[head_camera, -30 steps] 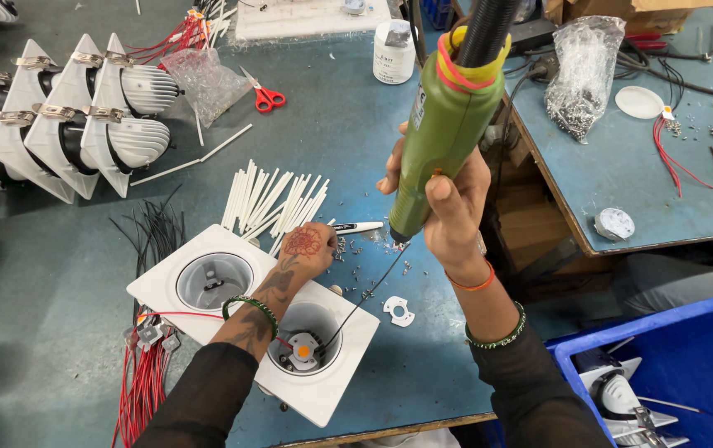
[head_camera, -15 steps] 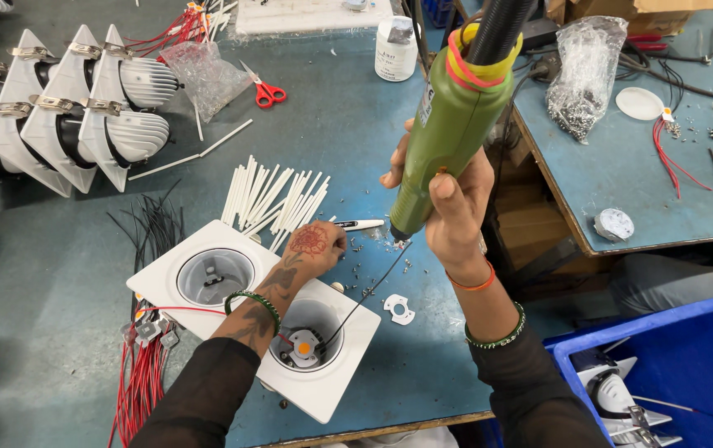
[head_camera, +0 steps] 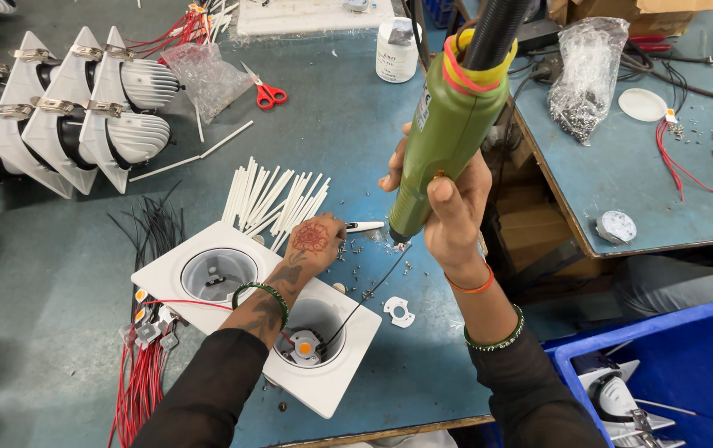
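Note:
My right hand [head_camera: 449,211] grips a green electric screwdriver [head_camera: 446,124], held upright over the blue table with its bit pointing down near some loose screws [head_camera: 355,247]. My left hand [head_camera: 315,242] rests fingers-down at those small screws, beside a white pen-like piece [head_camera: 365,226]. Below my left forearm lie two white square lamp housings [head_camera: 215,274]; the nearer one [head_camera: 323,348] holds a small orange LED module [head_camera: 304,347] with a black wire running out of it.
A fan of white sleeves [head_camera: 274,199] lies behind the housings. Finished lamp units [head_camera: 83,116] stand at left, red scissors [head_camera: 267,93] and a white jar [head_camera: 395,51] farther back. Red wires [head_camera: 137,382] hang at the front-left, a blue bin [head_camera: 663,373] sits right.
The green screwdriver has tilted slightly and shifted a little with my right hand. My left hand stays at the loose screws.

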